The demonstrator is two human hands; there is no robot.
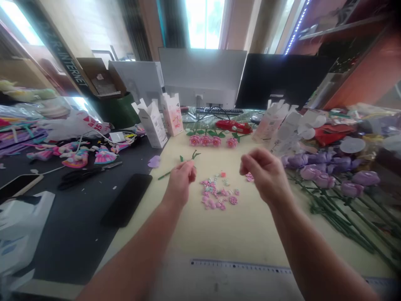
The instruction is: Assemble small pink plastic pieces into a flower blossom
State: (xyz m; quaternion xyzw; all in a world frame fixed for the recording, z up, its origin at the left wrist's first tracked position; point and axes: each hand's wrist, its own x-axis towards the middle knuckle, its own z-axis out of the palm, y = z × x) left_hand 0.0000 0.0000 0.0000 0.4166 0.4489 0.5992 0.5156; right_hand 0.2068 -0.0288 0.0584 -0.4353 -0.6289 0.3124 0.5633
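My left hand (181, 179) is closed, its thumb and fingers pinched on a thin green plastic flower stem (164, 175). One end of the stem sticks out to the left and a forked tip shows beyond the fingers. My right hand (265, 173) is raised over the mat with its fingers curled into a pinch; whatever is in it is hidden. Between the hands lies a loose pile of small pink, white and pale green toy bricks (213, 191), with a round pink piece (233, 200) at its right. A few pink bricks (249, 177) lie just behind my right hand.
Finished pink flowers (206, 141) lie in a row at the back. Purple roses (324, 180) on green stems fill the right side. Opened cartons (152, 125) stand at both sides. A black phone (128, 200) and scissors (78, 177) lie left; a ruler (241, 266) is in front.
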